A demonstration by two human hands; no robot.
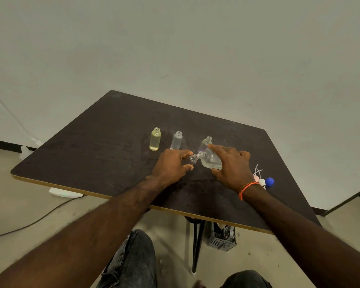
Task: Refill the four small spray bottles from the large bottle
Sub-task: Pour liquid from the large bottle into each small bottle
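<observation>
On the dark table [92, 154], the left hand [173, 165] is wrapped around a small spray bottle [193, 159] whose open neck points right. The right hand [231, 165] is clamped on the large bottle [211, 160], tipped with its long axis leaning left, mouth touching the small neck. Three more small bottles stand behind: the yellowish bottle [155, 140], the clear bottle [177, 140] and the third bottle [206, 142]. Spray caps [261, 180] lie just right.

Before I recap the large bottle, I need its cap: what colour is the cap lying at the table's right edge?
Blue: the cap, clearest in the head view.
</observation>
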